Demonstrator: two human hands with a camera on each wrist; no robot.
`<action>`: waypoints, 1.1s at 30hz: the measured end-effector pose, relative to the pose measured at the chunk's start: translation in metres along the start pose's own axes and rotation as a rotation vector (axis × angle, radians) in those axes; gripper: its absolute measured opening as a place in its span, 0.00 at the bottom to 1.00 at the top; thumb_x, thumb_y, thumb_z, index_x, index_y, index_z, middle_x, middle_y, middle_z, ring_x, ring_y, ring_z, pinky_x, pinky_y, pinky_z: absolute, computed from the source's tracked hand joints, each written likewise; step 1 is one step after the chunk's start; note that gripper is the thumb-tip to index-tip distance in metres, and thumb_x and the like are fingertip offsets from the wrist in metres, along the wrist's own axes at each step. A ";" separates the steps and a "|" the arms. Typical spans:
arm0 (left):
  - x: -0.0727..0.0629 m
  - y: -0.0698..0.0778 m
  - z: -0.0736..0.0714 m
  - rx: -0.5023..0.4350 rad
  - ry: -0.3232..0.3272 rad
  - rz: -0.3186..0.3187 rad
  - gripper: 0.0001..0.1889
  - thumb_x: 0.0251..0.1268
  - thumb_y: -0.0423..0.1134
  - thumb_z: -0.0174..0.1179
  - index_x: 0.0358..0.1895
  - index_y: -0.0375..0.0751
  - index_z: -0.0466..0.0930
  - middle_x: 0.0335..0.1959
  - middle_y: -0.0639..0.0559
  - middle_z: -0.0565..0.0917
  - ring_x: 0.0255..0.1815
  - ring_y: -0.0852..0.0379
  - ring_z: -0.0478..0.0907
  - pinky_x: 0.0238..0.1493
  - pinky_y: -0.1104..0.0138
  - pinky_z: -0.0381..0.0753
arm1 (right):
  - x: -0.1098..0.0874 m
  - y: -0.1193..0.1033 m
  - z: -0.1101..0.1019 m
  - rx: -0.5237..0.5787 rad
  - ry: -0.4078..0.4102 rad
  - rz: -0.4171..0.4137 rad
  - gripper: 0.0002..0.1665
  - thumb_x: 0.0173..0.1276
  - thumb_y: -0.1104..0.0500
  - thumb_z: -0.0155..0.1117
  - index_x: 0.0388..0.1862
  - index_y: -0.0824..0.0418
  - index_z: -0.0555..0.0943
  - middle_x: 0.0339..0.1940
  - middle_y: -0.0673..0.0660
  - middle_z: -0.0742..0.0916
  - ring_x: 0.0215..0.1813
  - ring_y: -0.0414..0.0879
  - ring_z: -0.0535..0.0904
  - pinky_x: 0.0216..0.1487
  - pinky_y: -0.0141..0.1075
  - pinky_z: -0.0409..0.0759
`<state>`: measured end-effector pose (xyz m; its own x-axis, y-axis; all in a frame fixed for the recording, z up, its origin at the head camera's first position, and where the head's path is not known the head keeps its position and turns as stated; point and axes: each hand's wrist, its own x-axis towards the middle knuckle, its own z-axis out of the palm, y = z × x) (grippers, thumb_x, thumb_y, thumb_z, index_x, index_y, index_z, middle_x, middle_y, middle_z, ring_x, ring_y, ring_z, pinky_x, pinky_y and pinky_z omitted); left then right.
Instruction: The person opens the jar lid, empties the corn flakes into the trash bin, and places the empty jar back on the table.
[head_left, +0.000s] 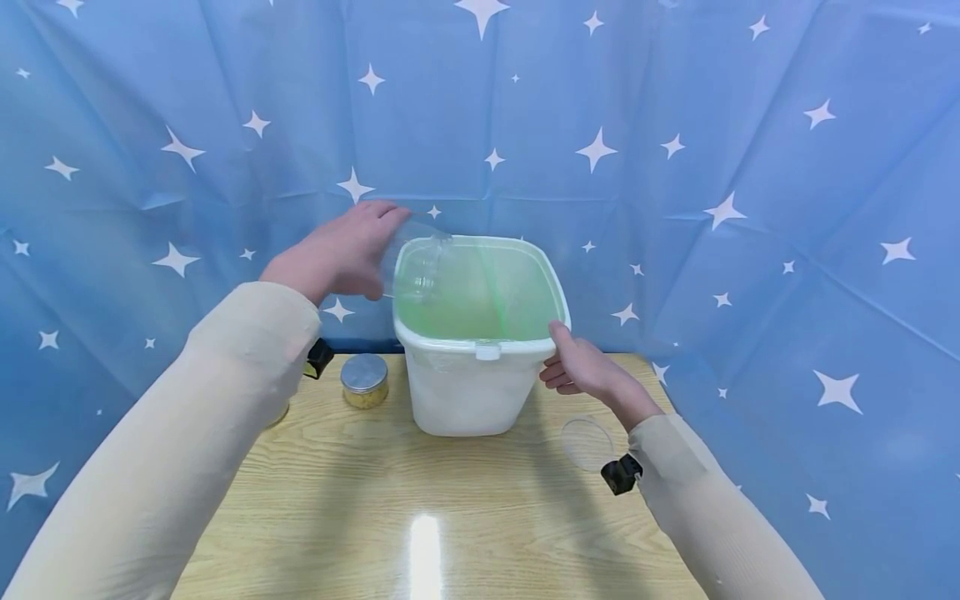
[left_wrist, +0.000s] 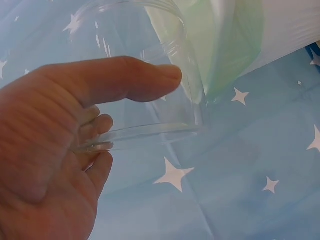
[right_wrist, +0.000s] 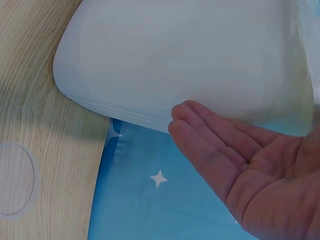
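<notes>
A white bin (head_left: 467, 392) with a pale green lining (head_left: 457, 292) stands at the back of the table. My left hand (head_left: 341, 250) holds a clear, see-through jar (head_left: 416, 271) on its side, with one end over the bin's left rim. In the left wrist view the thumb lies along the jar (left_wrist: 145, 112) and the other fingers are behind it. My right hand (head_left: 588, 367) grips the bin's front right corner, thumb on the rim and fingers below it outside. The right wrist view shows those fingers (right_wrist: 215, 150) fairly straight along the bin wall (right_wrist: 175, 60); the thumb is hidden there.
A small jar with a silver lid (head_left: 365, 381) and yellowish contents stands left of the bin. Another thing is mostly hidden behind the left sleeve. A clear round disc (head_left: 587, 443) lies right of the bin. A blue star-patterned curtain (head_left: 480, 108) hangs behind the wooden table (head_left: 360, 517).
</notes>
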<state>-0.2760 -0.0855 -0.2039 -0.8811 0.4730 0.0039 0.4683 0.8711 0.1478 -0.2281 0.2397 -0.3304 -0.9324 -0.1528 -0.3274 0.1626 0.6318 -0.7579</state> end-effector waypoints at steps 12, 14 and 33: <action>-0.019 -0.034 0.002 -0.235 0.045 -0.016 0.60 0.41 0.32 0.74 0.79 0.42 0.42 0.80 0.41 0.48 0.80 0.39 0.44 0.75 0.43 0.55 | 0.003 0.003 -0.001 0.000 -0.020 0.020 0.56 0.72 0.30 0.18 0.61 0.79 0.69 0.56 0.73 0.81 0.57 0.62 0.81 0.59 0.49 0.80; -0.023 -0.041 0.004 -0.257 0.054 -0.011 0.61 0.41 0.33 0.75 0.79 0.41 0.42 0.79 0.40 0.49 0.79 0.39 0.44 0.76 0.42 0.53 | 0.003 0.003 -0.001 0.001 -0.021 0.022 0.56 0.72 0.29 0.18 0.61 0.78 0.69 0.56 0.73 0.81 0.57 0.62 0.81 0.59 0.49 0.81; -0.058 -0.079 0.034 -0.470 0.119 -0.059 0.63 0.40 0.41 0.78 0.79 0.47 0.42 0.79 0.41 0.51 0.77 0.37 0.50 0.73 0.37 0.51 | 0.005 0.004 0.000 0.003 -0.026 0.015 0.57 0.72 0.29 0.17 0.60 0.79 0.69 0.55 0.74 0.82 0.56 0.63 0.81 0.58 0.50 0.81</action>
<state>-0.2594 -0.1771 -0.2499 -0.9197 0.3820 0.0912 0.3605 0.7292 0.5816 -0.2319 0.2414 -0.3349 -0.9210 -0.1632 -0.3538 0.1777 0.6322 -0.7541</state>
